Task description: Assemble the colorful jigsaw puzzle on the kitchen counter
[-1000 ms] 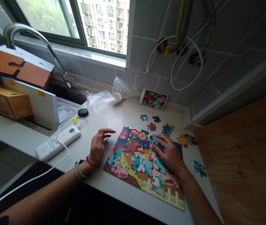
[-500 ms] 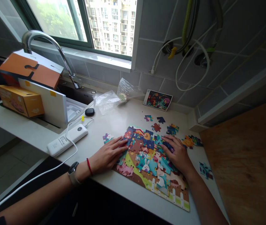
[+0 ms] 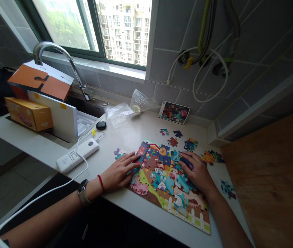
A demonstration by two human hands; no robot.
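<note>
A colourful animal jigsaw puzzle (image 3: pixel 165 174) lies on the white counter, with some pieces resting loosely over the picture. My left hand (image 3: pixel 122 170) lies flat along its left edge, fingers stretched out and fingertips on a blue piece with a red figure (image 3: pixel 142 148). Across the puzzle, my right hand (image 3: pixel 195 168) rests on the upper right part. Its fingers are extended over a dark blue and purple piece (image 3: pixel 187 162), which they partly hide. Just beyond the left fingers is a white and purple puzzle piece (image 3: pixel 119 153).
Loose pieces lie behind and right of the puzzle, among them a brown piece (image 3: pixel 173 141) and an orange one (image 3: pixel 207 157). A picture card (image 3: pixel 174 112) leans on the wall. At left are a power bank (image 3: pixel 77 155), a plastic bag (image 3: pixel 122 113), boxes (image 3: pixel 29 113) and a sink (image 3: pixel 92 106).
The view has tilted slightly, so the scene sits a little lower and the left side further right. Both hands keep their places on the puzzle.
</note>
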